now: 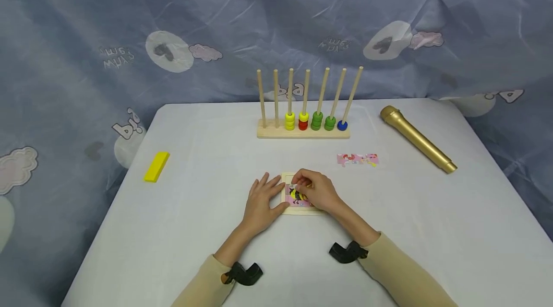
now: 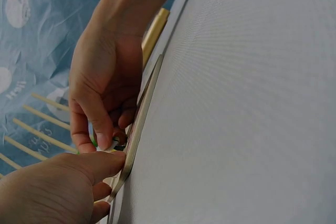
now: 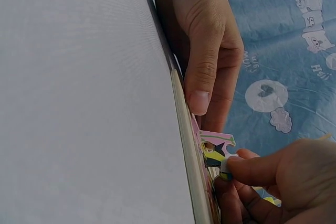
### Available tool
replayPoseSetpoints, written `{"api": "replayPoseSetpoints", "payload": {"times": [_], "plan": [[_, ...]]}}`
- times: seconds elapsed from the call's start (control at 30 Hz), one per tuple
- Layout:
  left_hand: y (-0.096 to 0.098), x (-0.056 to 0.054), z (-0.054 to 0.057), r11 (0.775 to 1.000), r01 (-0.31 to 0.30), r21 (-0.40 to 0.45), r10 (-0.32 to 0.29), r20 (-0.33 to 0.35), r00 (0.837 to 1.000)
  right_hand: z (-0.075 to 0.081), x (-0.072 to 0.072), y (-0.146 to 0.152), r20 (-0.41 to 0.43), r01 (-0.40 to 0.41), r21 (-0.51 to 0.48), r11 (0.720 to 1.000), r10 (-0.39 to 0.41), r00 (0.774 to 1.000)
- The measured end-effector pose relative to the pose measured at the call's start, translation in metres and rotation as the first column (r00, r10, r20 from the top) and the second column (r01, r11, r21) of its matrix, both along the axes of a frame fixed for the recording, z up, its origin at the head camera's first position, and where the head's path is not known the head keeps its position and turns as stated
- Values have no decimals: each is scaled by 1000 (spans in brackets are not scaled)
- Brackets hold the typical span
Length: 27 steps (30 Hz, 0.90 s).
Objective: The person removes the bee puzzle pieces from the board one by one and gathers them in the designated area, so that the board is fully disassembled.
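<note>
Head view now: right hand (image 1: 318, 193) pinching a puzzle piece (image 3: 214, 156) in its fingers, wooden frame (image 1: 299, 211) just beneath them, left hand (image 1: 260, 205) fingers spread at its edge, bead stand (image 1: 303, 135) beyond!

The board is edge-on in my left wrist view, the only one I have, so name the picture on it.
Observer: In the head view, it shows a yellow-and-black bee on pink, partly covered.
Operator: Locate anything pink lying off the board.
Observer: Pink puzzle pieces lie beyond the board, to its right.
Operator: Now report the far left of the table.
Observer: A yellow block lies near the table's left edge.
</note>
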State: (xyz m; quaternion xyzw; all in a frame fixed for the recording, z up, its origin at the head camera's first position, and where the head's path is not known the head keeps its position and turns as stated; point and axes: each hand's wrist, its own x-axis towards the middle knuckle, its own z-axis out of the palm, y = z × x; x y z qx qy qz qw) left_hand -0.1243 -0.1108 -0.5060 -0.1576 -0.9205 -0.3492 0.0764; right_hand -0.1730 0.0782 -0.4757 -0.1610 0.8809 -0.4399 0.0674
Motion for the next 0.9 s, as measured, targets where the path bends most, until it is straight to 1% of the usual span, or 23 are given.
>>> {"api": "replayPoseSetpoints", "payload": {"times": [0.1, 0.27, 0.5, 0.67, 0.9], "plan": [[2, -1, 1, 1000, -2, 7, 2, 3, 1000, 0, 0, 2, 7, 6, -6, 1000, -6, 1000], [1, 2, 1, 1000, -11, 7, 11, 18, 1000, -1, 0, 1, 25, -1, 8, 1000, 1, 1000], [0, 2, 2, 1000, -31, 2, 31, 1, 1000, 0, -1, -1, -10, -17, 6, 1000, 17, 1000], [-1, 2, 1, 999, -47, 18, 47, 11, 999, 1, -1, -2, 1, -23, -4, 1000, 23, 1000], [3, -1, -1, 999, -42, 4, 42, 11, 999, 1, -1, 3, 18, -13, -29, 999, 14, 1000]]}}
